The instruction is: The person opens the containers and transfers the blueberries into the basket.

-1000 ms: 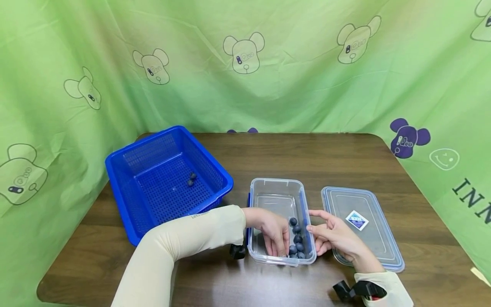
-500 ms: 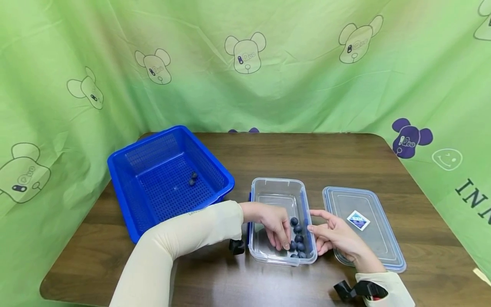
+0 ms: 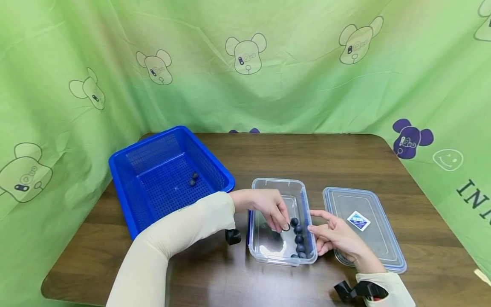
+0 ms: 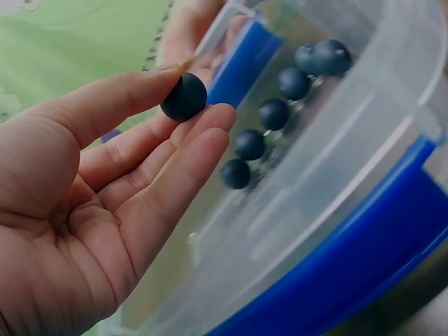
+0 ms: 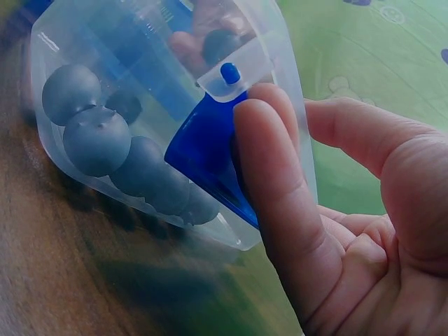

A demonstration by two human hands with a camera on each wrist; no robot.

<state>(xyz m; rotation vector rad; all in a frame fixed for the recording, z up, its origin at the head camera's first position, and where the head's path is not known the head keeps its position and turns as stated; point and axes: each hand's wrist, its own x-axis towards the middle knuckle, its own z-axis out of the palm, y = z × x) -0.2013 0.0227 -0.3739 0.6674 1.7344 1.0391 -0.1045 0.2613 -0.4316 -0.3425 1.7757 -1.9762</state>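
My left hand [image 3: 270, 207] pinches a blueberry [image 4: 184, 97] between thumb and fingertips above the clear plastic box [image 3: 264, 256]. Inside that box, several blueberries [image 3: 299, 239] lie in a row along the right wall. Some also show through the plastic in the right wrist view. On the box's right side, my right hand [image 3: 337, 238] rests its fingertips against the outer wall, beside a blue clasp [image 5: 210, 150] that hangs down. Its fingers are relaxed.
To the left stands a blue plastic basket [image 3: 134, 204] with a few blueberries [image 3: 193, 182] in it. The box's clear lid [image 3: 377, 230], bearing a label, lies to the right. A green patterned cloth [image 3: 291, 94] hangs behind the wooden table [image 3: 222, 281].
My left hand has lifted from the box's floor and shifted away from me, a blueberry now showing in its fingertips. My right hand stays at the box's wall.
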